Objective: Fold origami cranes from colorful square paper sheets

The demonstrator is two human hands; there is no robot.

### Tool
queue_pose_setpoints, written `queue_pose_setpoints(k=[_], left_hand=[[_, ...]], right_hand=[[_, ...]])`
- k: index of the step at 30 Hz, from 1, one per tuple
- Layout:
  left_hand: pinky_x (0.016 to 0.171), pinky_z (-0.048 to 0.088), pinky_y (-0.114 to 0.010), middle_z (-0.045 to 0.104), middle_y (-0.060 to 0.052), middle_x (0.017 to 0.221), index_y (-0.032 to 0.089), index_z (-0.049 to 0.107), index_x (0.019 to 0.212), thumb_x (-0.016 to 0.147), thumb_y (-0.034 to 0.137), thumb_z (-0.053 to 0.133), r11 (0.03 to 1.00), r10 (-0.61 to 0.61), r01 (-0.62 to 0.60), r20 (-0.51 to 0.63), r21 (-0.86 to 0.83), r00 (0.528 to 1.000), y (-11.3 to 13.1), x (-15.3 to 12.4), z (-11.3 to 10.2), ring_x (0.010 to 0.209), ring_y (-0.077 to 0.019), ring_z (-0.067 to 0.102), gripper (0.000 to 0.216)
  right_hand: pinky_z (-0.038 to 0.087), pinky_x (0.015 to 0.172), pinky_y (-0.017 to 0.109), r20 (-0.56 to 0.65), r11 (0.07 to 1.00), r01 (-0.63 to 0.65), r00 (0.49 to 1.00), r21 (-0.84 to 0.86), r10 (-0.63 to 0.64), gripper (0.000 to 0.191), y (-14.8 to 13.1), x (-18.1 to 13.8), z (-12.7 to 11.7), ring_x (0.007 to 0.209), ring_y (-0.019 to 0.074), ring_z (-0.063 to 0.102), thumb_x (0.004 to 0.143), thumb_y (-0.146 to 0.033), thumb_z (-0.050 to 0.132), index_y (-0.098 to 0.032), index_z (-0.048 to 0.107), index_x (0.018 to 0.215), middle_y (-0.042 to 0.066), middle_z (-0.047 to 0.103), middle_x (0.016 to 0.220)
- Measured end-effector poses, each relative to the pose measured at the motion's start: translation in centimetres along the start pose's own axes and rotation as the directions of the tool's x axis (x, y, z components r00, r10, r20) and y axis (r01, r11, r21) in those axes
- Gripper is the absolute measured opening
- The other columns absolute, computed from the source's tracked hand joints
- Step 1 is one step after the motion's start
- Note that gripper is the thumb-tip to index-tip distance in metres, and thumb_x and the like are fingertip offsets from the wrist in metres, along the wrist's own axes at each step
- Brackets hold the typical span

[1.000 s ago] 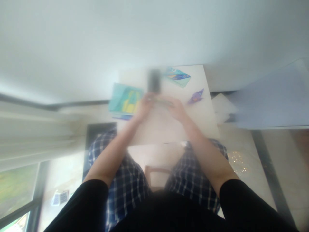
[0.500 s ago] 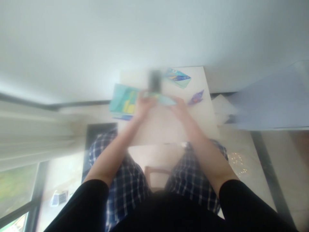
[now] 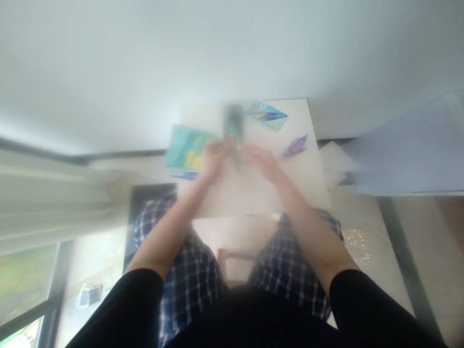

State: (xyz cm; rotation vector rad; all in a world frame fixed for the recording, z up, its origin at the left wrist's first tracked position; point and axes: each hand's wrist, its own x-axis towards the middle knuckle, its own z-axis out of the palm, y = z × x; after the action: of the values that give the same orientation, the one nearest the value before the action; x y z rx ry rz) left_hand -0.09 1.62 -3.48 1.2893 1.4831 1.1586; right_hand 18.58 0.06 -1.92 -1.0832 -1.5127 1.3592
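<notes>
1. The paper (image 3: 236, 135) was between your hands, its long way pointing away from you.
2. Your left hand (image 3: 215, 153), bent, looked nearer than your straighter right hand (image 3: 261, 158).
3. I couldn't tell how open they were or which held it.

The held piece (image 3: 236, 137) looks like paper, the tabletop (image 3: 250, 193) smooth, the trousers (image 3: 192, 275) cloth.

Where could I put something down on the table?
Bare tabletop shows nearer the person than the left hand and right hand, or between the purple paper and the near right corner. It's crowded left, with the green paper, and far middle, with the blurred dark thing and blue paper.
</notes>
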Motion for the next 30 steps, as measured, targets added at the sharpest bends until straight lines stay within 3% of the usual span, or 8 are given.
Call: queue_pose_setpoints(k=[5, 9, 13, 17, 20, 22, 25, 30], left_hand=[[0.096, 0.050, -0.036, 0.074, -0.006, 0.101, 0.020, 0.071, 0.091, 0.073, 0.034, 0.072, 1.000, 0.012, -0.010, 0.191, -0.016, 0.981, 0.0, -0.4, -0.1, 0.100, -0.0223, 0.068, 0.023], [0.094, 0.051, -0.038, 0.073, -0.006, 0.103, 0.020, 0.069, 0.090, 0.068, 0.032, 0.075, 0.999, 0.000, -0.007, 0.221, 0.031, 0.975, -0.2, -0.3, 0.1, 0.100, -0.0237, 0.068, 0.026], [0.087, 0.055, -0.036, 0.072, -0.006, 0.099, 0.020, 0.062, 0.094, 0.064, 0.033, 0.077, 0.999, 0.034, -0.026, 0.222, -0.041, 0.975, -0.7, -0.1, 0.5, 0.095, -0.0223, 0.069, 0.037], [0.089, 0.054, -0.039, 0.072, -0.006, 0.103, 0.021, 0.061, 0.102, 0.064, 0.038, 0.077, 0.997, 0.029, -0.012, 0.244, -0.072, 0.969, -0.8, -0.3, 0.4, 0.097, -0.0243, 0.069, 0.044], [0.099, 0.049, -0.042, 0.073, -0.008, 0.106, 0.020, 0.067, 0.100, 0.068, 0.042, 0.075, 0.999, 0.009, -0.018, 0.218, 0.042, 0.976, -0.4, -0.6, 0.0, 0.106, -0.0280, 0.067, 0.040], [0.101, 0.048, -0.043, 0.073, -0.008, 0.108, 0.020, 0.070, 0.098, 0.068, 0.045, 0.075, 0.997, -0.009, -0.008, 0.202, 0.082, 0.979, -0.1, -0.8, -0.1, 0.109, -0.0292, 0.066, 0.040], [0.101, 0.048, -0.043, 0.072, -0.008, 0.112, 0.021, 0.072, 0.101, 0.071, 0.052, 0.072, 0.998, -0.049, 0.038, 0.218, 0.055, 0.975, 0.0, -0.8, -0.1, 0.111, -0.0285, 0.065, 0.043], [0.101, 0.049, -0.043, 0.070, -0.007, 0.118, 0.025, 0.073, 0.105, 0.075, 0.058, 0.069, 0.995, -0.062, 0.082, 0.318, -0.051, 0.946, -0.3, -0.6, -0.3, 0.114, -0.0280, 0.064, 0.045]], right_hand=[[0.049, 0.102, 0.041, -0.148, 0.994, 0.052, 0.987, -0.099, -0.067, 0.035, 0.8, 0.3, 0.2, 0.108, 0.0232, 0.066, 0.076, -0.045, 0.068, -0.023, 0.072, 0.103, 0.006, 0.072, 0.111], [0.053, 0.093, 0.037, -0.230, 0.995, 0.023, 0.972, -0.098, -0.045, 0.044, 1.2, 0.6, 0.2, 0.099, 0.0197, 0.069, 0.072, -0.041, 0.070, -0.023, 0.063, 0.112, 0.004, 0.073, 0.104], [0.055, 0.086, 0.036, -0.305, 0.991, -0.057, 0.952, -0.118, 0.018, 0.043, 1.2, 0.6, 0.2, 0.087, 0.0192, 0.071, 0.066, -0.037, 0.073, -0.021, 0.065, 0.106, 0.002, 0.074, 0.091], [0.056, 0.084, 0.038, -0.271, 0.983, -0.097, 0.961, -0.156, 0.052, 0.026, 0.8, 0.4, 0.1, 0.085, 0.0213, 0.071, 0.069, -0.036, 0.069, -0.019, 0.071, 0.088, 0.002, 0.075, 0.086], [0.056, 0.084, 0.039, -0.196, 0.989, -0.090, 0.978, -0.115, 0.067, 0.029, 0.5, 0.3, 0.1, 0.084, 0.0212, 0.071, 0.076, -0.042, 0.063, -0.019, 0.073, 0.091, 0.003, 0.076, 0.087], [0.055, 0.088, 0.040, -0.176, 0.990, -0.066, 0.983, -0.121, 0.044, 0.029, 0.4, 0.3, 0.1, 0.087, 0.0213, 0.071, 0.073, -0.041, 0.067, -0.020, 0.074, 0.092, 0.003, 0.076, 0.090], [0.054, 0.091, 0.041, -0.210, 0.989, -0.045, 0.978, -0.142, 0.014, 0.027, 0.5, 0.4, 0.2, 0.089, 0.0213, 0.070, 0.067, -0.035, 0.071, -0.018, 0.073, 0.088, 0.004, 0.076, 0.091], [0.057, 0.081, 0.040, -0.281, 0.990, -0.135, 0.952, -0.046, 0.117, 0.027, 0.5, 0.4, 0.1, 0.077, 0.0196, 0.069, 0.063, -0.036, 0.073, -0.017, 0.071, 0.082, 0.003, 0.074, 0.079]])
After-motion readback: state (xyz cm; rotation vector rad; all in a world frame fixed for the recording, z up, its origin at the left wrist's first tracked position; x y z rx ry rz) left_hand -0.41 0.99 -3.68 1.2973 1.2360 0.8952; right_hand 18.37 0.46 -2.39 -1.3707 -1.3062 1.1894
